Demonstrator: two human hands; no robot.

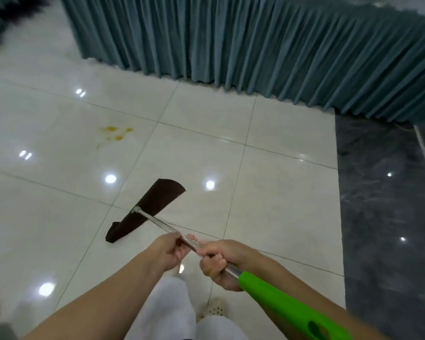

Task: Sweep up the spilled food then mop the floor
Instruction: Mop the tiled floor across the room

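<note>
Mop [145, 211] with dark brown flat head, lying on the glossy white tile floor [268, 173], silver pole, bright green handle [292, 305] nearest the camera. Left hand [168, 251] curled round the pole; right hand [219, 263] gripping it just beside the green part. Yellow-orange spill [114, 133] well apart, ahead-left of the head. Teal pleated curtain [231, 40] behind; dark marble strip [383, 192] at right.

One mop [146, 212], two hands — left [168, 251], right [221, 263] — one yellow stain [114, 133], one curtain [255, 45]
</note>
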